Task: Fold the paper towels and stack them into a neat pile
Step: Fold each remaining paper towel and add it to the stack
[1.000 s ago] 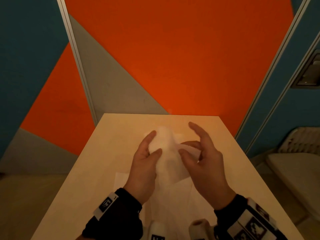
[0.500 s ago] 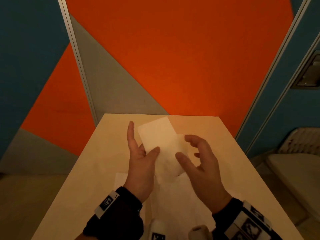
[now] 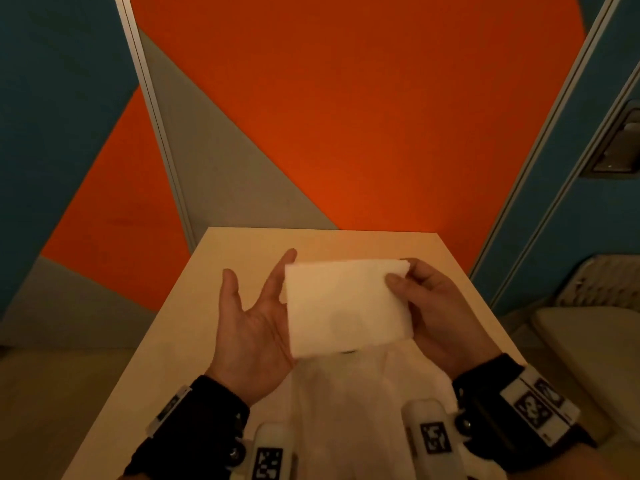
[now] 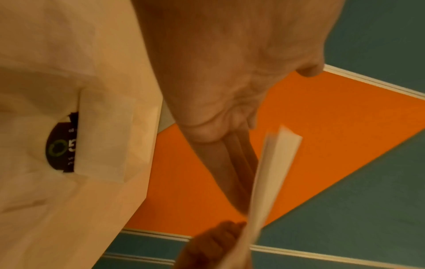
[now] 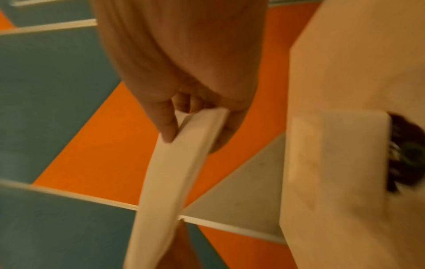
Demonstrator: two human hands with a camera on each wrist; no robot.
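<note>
A folded white paper towel [image 3: 346,306] is held up flat above the table [image 3: 242,247]. My right hand [image 3: 400,271] pinches its right edge between thumb and fingers; the right wrist view shows that towel [image 5: 184,163] edge-on under the thumb [image 5: 165,125]. My left hand [image 3: 266,289] is palm up with straight fingers behind the towel's left side, and its thumb is spread clear. In the left wrist view the fingers [image 4: 236,163] lie alongside the towel [image 4: 271,172]. Another folded towel [image 4: 103,134] lies on the table.
Thin white wrapping or sheets [image 3: 363,403] lie on the table near me, with a dark round label [image 4: 59,149] partly under the lying towel [image 5: 333,154]. The table's far edge meets an orange and grey wall. A pale chair [image 3: 588,323] stands at the right.
The towel has turned from tilted in my left hand to broadside between both hands. My right hand has taken hold of its right edge and my left thumb has come off it.
</note>
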